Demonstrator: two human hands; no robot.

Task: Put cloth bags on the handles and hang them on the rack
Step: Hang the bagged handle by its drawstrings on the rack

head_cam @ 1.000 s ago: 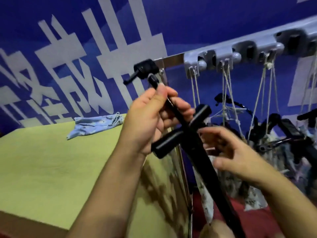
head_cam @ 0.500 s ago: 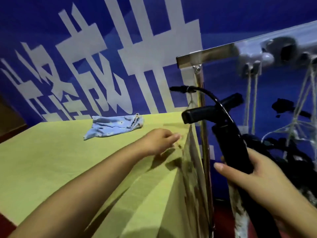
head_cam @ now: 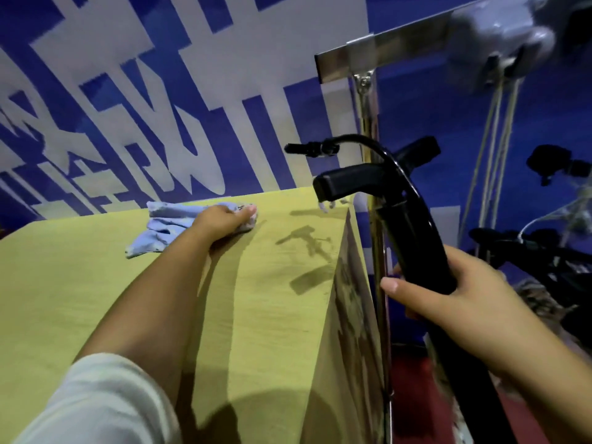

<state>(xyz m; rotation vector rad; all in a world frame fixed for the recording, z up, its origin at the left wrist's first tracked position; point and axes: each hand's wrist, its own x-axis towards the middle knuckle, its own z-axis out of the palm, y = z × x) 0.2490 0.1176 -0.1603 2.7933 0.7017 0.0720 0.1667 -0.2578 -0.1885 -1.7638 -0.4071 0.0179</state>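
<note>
A light blue cloth bag (head_cam: 166,225) lies crumpled near the far edge of the yellow-green table (head_cam: 128,315). My left hand (head_cam: 224,221) is stretched out over the table and grips the bag's right end. My right hand (head_cam: 448,299) holds the black shaft of a handle (head_cam: 413,232) upright beside the table's right edge; its T-shaped grip and thin black hose stick out to the left at the top. The metal rack (head_cam: 400,46) runs across the upper right, with cords hanging from a grey hook block (head_cam: 499,40).
The rack's chrome post (head_cam: 373,174) stands right behind the table corner. Other black handles with bags (head_cam: 544,251) hang at the far right. A blue wall with white lettering (head_cam: 160,91) is behind the table. Red floor (head_cam: 413,395) shows below.
My left hand let go of the handle, reached across the table and took hold of the blue bag. My right hand moved to grip the shaft and keeps the handle upright.
</note>
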